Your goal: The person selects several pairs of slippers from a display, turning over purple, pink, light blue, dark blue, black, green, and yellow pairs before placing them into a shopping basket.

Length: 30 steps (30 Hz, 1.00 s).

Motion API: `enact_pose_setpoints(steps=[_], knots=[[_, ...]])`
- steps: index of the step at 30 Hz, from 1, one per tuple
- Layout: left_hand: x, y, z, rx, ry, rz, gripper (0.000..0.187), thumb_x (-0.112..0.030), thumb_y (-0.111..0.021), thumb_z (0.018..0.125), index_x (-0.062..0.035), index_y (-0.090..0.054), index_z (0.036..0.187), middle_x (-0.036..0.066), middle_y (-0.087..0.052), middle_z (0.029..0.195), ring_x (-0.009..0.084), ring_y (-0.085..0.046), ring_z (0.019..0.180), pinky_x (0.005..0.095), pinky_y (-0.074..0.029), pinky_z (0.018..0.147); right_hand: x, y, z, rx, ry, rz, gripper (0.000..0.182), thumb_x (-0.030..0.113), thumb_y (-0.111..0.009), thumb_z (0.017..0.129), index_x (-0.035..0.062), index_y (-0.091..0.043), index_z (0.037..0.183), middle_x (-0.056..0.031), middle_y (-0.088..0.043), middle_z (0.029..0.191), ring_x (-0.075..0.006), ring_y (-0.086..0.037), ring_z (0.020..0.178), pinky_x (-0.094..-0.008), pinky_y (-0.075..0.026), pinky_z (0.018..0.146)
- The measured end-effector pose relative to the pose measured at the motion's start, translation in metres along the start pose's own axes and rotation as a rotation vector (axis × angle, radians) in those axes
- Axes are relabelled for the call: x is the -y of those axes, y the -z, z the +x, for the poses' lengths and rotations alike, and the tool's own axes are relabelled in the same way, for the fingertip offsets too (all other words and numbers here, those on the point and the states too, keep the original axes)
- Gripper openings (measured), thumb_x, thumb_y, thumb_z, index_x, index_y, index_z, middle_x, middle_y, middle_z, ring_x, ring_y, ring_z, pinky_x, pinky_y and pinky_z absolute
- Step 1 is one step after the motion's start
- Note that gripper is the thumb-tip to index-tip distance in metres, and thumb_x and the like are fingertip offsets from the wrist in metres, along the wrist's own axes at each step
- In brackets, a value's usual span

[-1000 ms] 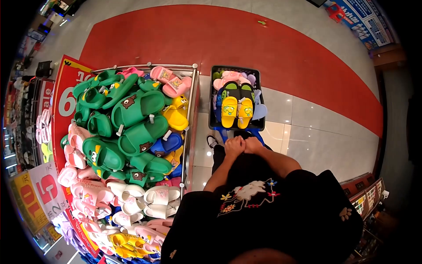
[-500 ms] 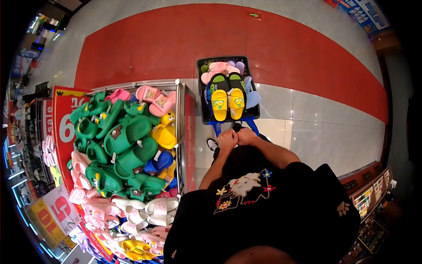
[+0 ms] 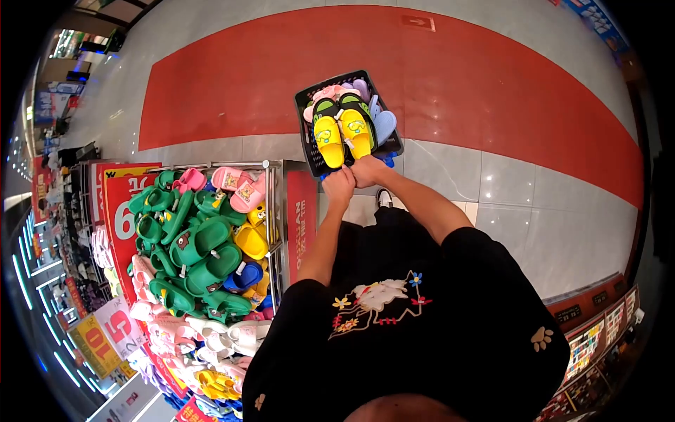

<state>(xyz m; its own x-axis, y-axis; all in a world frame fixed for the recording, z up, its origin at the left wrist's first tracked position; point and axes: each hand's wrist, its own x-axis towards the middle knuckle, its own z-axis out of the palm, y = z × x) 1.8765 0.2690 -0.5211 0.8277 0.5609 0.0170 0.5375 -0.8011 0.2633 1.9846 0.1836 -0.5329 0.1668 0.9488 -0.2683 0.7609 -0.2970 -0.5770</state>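
A black plastic shopping basket (image 3: pixel 305 141) with blue handle parts (image 3: pixel 387 160) is in front of me. My left hand (image 3: pixel 339 184) and my right hand (image 3: pixel 368 171) are side by side at its near end, fingers closed round the handle, whose grip they mostly hide. On top of the load lie yellow slippers (image 3: pixel 328 141) with a cartoon figure, over black-and-green slippers (image 3: pixel 325 107). Pink slippers (image 3: pixel 330 92) and light blue slippers (image 3: pixel 384 125) show around them, with purple ones at the far end.
To my left stands a metal-framed display bin (image 3: pixel 275 211) heaped with green slippers (image 3: pixel 200 240), plus pink, white, yellow and blue ones. Red and yellow price signs (image 3: pixel 98 344) hang on it. A red floor strip (image 3: pixel 281 70) crosses the grey tiles ahead. Shelves (image 3: pixel 590 344) line the lower right.
The basket has moved forward and turned slightly, its far end swinging left. Both arms are stretched further out, hands still on the handle. A shoe now shows right of my hands.
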Motion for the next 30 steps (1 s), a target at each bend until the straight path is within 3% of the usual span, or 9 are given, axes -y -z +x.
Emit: enact_pose_setpoints(steps=[10, 11, 14, 19, 22, 30], knots=[[-0.001, -0.007, 0.080, -0.078, 0.041, 0.112, 0.048, -0.026, -0.046, 0.090, 0.0015, -0.064, 0.056, 0.022, -0.059, 0.055, 0.0391, -0.060, 0.048, 0.0468, -0.049, 0.049, -0.043, 0.045, 0.053, -0.063, 0.125, -0.045, 0.029, 0.033, -0.060, 0.071, 0.0048, -0.067, 0.067, -0.0179, -0.067, 0.071, -0.0363, -0.065, 0.067, -0.0449, -0.053, 0.064], [0.002, -0.004, 0.091, 0.084, 0.122, 0.085, 0.051, -0.030, -0.040, 0.094, 0.0031, -0.064, 0.063, 0.025, -0.062, 0.065, 0.0425, -0.062, 0.061, 0.0510, -0.050, 0.059, -0.047, 0.049, 0.063, -0.092, 0.142, -0.047, 0.030, 0.034, -0.061, 0.070, 0.0046, -0.066, 0.068, -0.0174, -0.066, 0.069, -0.0361, -0.065, 0.064, -0.0449, -0.053, 0.063], [0.019, -0.011, 0.116, 0.119, 0.031, 0.071, 0.050, -0.029, -0.043, 0.093, 0.0024, -0.064, 0.060, 0.024, -0.061, 0.061, 0.0402, -0.062, 0.057, 0.0489, -0.051, 0.057, -0.055, 0.064, 0.079, -0.093, 0.173, -0.077, 0.032, 0.036, -0.062, 0.069, 0.0039, -0.066, 0.068, -0.0176, -0.065, 0.068, -0.0362, -0.064, 0.063, -0.0449, -0.053, 0.062], [0.047, -0.027, 0.166, 0.258, -0.034, -0.025, 0.054, -0.031, -0.037, 0.095, 0.0015, -0.065, 0.062, 0.024, -0.063, 0.067, 0.0410, -0.063, 0.064, 0.0487, -0.051, 0.064, -0.074, 0.091, 0.118, -0.063, 0.211, -0.114, 0.032, 0.036, -0.066, 0.067, 0.0040, -0.065, 0.072, -0.0164, -0.065, 0.067, -0.0350, -0.064, 0.062, -0.0433, -0.053, 0.062], [0.024, -0.022, 0.195, 0.224, 0.138, 0.026, 0.054, -0.031, -0.037, 0.095, 0.0016, -0.066, 0.063, 0.024, -0.063, 0.067, 0.0407, -0.064, 0.064, 0.0482, -0.052, 0.064, -0.094, 0.113, 0.141, -0.023, 0.254, -0.123, 0.032, 0.035, -0.066, 0.067, 0.0035, -0.065, 0.070, -0.0161, -0.065, 0.066, -0.0352, -0.064, 0.061, -0.0431, -0.053, 0.061], [0.007, -0.022, 0.272, 0.107, 0.250, -0.033, 0.054, -0.031, -0.038, 0.094, -0.0002, -0.065, 0.059, 0.022, -0.062, 0.060, 0.0379, -0.063, 0.056, 0.0472, -0.051, 0.054, -0.151, 0.147, 0.208, 0.049, 0.343, -0.228, 0.030, 0.034, -0.065, 0.068, 0.0047, -0.066, 0.067, -0.0164, -0.066, 0.066, -0.0339, -0.065, 0.061, -0.0422, -0.053, 0.060]])
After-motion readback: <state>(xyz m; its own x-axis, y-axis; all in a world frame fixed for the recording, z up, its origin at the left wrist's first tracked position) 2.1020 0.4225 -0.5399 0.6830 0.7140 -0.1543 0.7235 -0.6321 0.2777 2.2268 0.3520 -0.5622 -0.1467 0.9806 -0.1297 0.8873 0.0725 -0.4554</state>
